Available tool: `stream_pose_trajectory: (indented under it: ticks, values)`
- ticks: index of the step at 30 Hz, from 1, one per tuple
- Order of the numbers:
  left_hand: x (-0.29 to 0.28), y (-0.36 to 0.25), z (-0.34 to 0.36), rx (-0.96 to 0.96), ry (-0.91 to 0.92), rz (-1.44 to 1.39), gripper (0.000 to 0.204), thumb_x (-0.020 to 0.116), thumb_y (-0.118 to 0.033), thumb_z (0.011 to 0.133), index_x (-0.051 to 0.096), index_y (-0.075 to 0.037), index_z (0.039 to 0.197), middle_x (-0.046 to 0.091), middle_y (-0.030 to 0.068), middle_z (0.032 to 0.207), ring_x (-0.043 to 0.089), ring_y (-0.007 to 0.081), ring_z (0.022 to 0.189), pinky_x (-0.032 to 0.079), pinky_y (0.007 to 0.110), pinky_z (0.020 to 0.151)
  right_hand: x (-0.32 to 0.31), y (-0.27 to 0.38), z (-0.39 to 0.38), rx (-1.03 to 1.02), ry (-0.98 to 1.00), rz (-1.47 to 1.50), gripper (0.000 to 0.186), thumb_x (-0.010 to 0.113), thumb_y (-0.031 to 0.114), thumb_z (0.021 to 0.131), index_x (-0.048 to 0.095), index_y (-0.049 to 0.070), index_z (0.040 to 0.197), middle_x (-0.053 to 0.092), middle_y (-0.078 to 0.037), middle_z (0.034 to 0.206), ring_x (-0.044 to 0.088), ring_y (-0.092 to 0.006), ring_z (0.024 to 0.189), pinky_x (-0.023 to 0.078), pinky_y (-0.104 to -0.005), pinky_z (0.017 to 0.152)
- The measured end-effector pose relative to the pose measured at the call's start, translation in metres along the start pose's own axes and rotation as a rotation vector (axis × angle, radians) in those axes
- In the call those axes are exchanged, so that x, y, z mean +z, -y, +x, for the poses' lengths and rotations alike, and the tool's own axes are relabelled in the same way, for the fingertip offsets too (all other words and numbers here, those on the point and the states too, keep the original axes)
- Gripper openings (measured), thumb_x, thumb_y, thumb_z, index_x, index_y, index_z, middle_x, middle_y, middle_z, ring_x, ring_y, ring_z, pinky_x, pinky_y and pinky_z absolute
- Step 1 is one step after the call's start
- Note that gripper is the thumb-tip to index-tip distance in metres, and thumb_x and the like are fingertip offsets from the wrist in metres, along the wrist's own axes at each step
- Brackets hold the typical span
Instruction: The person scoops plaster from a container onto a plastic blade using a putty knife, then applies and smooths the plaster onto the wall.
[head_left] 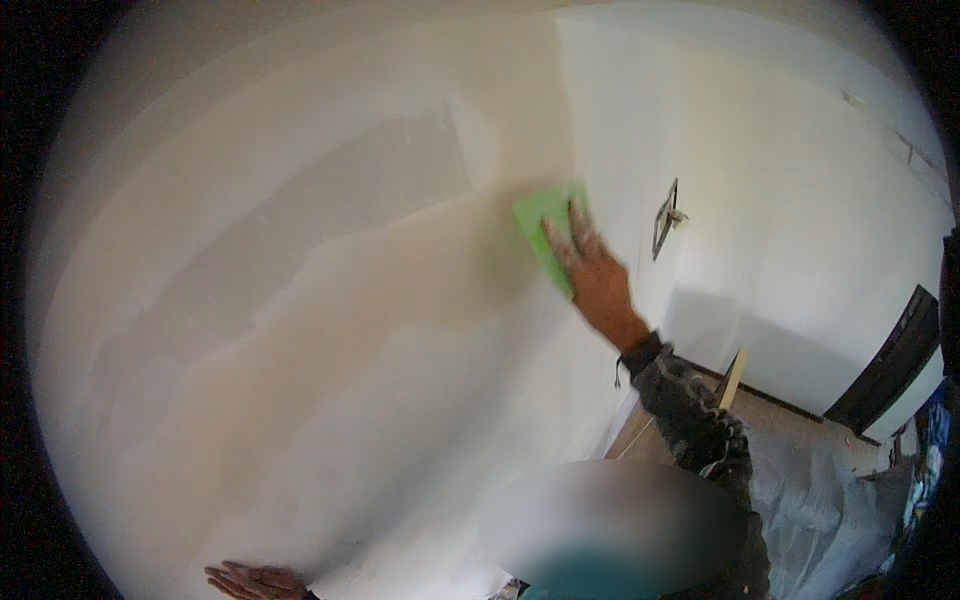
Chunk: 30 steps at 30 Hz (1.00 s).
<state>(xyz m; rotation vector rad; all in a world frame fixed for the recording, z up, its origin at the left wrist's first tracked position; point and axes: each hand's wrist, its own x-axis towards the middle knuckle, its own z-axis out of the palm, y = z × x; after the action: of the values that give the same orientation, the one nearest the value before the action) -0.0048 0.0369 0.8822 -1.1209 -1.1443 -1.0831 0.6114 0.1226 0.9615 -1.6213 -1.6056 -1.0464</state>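
Observation:
My right hand [600, 280] presses a flat green sheet [543, 215], which looks like sandpaper, against the wall [400, 270]. The fingers lie stretched over the sheet and carry pale dust. The wall is off-white with beige areas, and a long grey patch [350, 180] runs slantwise to the left of the sheet. At the bottom left, my left hand [258, 580] rests on the wall with its fingers extended and nothing in it. Its wrist is cut off by the lower edge.
An adjoining white wall [780, 200] bears a small metal-edged fitting [667, 218]. A dark panel [888, 360] stands low against it. A wooden strip [733, 380] rises near the corner, and translucent plastic sheeting [825, 510] covers the floor at lower right. A blurred area hides the bottom centre.

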Motion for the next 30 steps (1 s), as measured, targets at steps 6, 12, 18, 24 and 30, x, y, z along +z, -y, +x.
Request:
stream_pose_trajectory:
  ticks: [6,12,18,24,30]
  values:
    - [-0.003,0.0,-0.001,-0.006,0.017,-0.003,0.05,0.029,-0.036,0.105,0.05,-0.006,0.138,0.038,0.0237,0.149,0.032,0.0474,0.138,0.027,0.062,0.109,-0.051,-0.082,0.146,-0.074,-0.172,-0.094,0.088,0.064,-0.004,0.074,0.033,0.028,0.15,0.031,-0.012,0.156,0.048,-0.0311,0.131,0.051,-0.0403,0.097]
    - [-0.005,0.027,-0.023,-0.035,0.011,-0.009,0.049,0.03,-0.035,0.105,0.05,-0.005,0.138,0.04,0.0236,0.148,0.033,0.0477,0.137,0.028,0.062,0.109,-0.053,-0.09,0.176,-0.183,-0.202,-0.08,0.093,0.066,-0.004,0.072,0.03,0.032,0.15,0.037,-0.012,0.152,0.058,-0.0318,0.119,0.055,-0.0419,0.093]
    - [-0.002,0.041,-0.007,0.015,0.011,0.028,0.048,0.029,-0.031,0.105,0.05,-0.001,0.137,0.039,0.0236,0.149,0.034,0.0455,0.137,0.029,0.061,0.109,-0.055,-0.08,0.187,-0.359,-0.281,-0.023,0.079,0.064,-0.005,0.073,0.04,0.019,0.144,0.05,-0.015,0.141,0.056,-0.036,0.118,0.052,-0.0421,0.095]
    - [-0.001,0.066,-0.001,-0.013,0.002,0.045,0.048,0.031,-0.03,0.105,0.048,0.0,0.138,0.039,0.024,0.148,0.034,0.0439,0.138,0.028,0.06,0.109,-0.055,-0.051,0.143,-0.222,-0.102,0.024,0.101,0.07,-0.005,0.068,0.027,0.034,0.151,0.036,-0.01,0.153,0.053,-0.0317,0.125,0.054,-0.0409,0.095]
    - [-0.002,0.041,-0.001,-0.018,-0.003,0.012,0.048,0.033,-0.031,0.105,0.049,0.0,0.137,0.04,0.0245,0.148,0.033,0.0439,0.138,0.027,0.059,0.11,-0.034,-0.034,0.084,-0.083,0.002,0.086,0.105,0.071,-0.005,0.066,0.025,0.035,0.152,0.034,-0.013,0.154,0.053,-0.0325,0.126,0.055,-0.0406,0.093]
